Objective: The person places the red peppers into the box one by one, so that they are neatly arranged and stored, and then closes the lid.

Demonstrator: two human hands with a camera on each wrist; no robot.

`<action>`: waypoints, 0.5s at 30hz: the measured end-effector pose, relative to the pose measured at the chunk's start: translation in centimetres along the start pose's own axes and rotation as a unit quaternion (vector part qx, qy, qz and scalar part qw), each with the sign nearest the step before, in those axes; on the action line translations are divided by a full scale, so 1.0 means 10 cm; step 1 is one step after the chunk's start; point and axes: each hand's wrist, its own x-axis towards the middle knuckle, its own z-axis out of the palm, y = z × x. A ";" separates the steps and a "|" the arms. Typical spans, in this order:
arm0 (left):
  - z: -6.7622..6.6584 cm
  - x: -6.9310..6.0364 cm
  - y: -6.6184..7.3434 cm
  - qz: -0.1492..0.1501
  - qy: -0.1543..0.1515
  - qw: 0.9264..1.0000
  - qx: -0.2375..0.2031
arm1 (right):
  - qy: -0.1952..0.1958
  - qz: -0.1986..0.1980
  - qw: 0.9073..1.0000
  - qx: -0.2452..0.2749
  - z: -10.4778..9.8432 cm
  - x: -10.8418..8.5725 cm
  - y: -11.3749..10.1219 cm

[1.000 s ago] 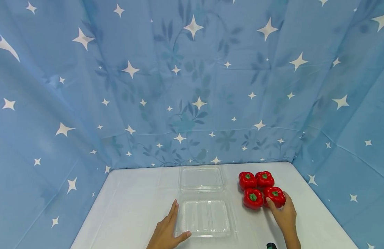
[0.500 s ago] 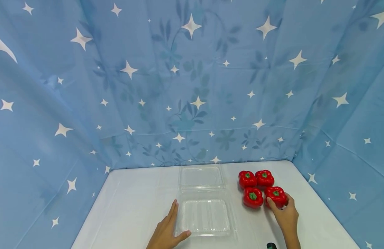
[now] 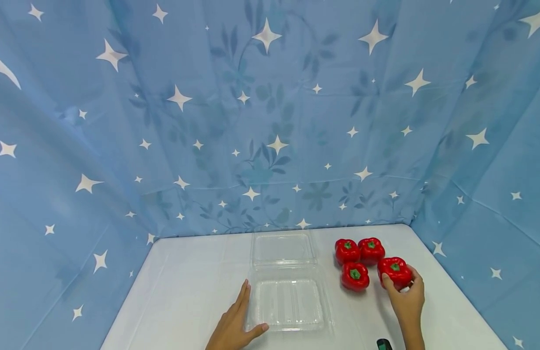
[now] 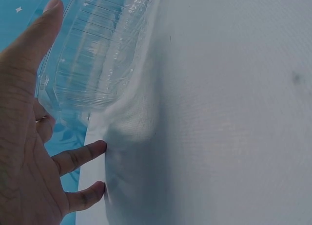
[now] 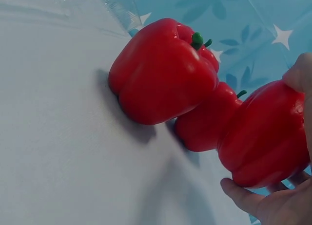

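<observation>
In the head view my right hand (image 3: 407,299) grips a red bell pepper (image 3: 393,272) with a green stem, thumb on its near left side and fingers on its right. This pepper (image 5: 265,137) appears raised slightly off the table in the right wrist view. Three more red bell peppers, among them the nearest one (image 3: 355,277), stand grouped to its left. A clear plastic clamshell container (image 3: 274,304) lies open, its lid (image 3: 283,249) folded back toward the curtain. Beside the container's left edge rests my left hand (image 3: 235,323), fingers extended and thumb spread along the near side.
A white-covered table (image 3: 187,282) bears everything. Blue curtains (image 3: 270,121) with white stars rise behind it and at both sides. A small dark object (image 3: 384,344) is cut off at the bottom edge, close to my right forearm.
My right hand has moved right with the gripped pepper, opening a gap between it and the other peppers. The left hand and the container stay in place.
</observation>
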 end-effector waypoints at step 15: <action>0.01 -0.01 0.00 -0.002 0.001 1.000 -0.013 | -0.018 -0.062 0.997 0.041 0.00 -0.12 -0.30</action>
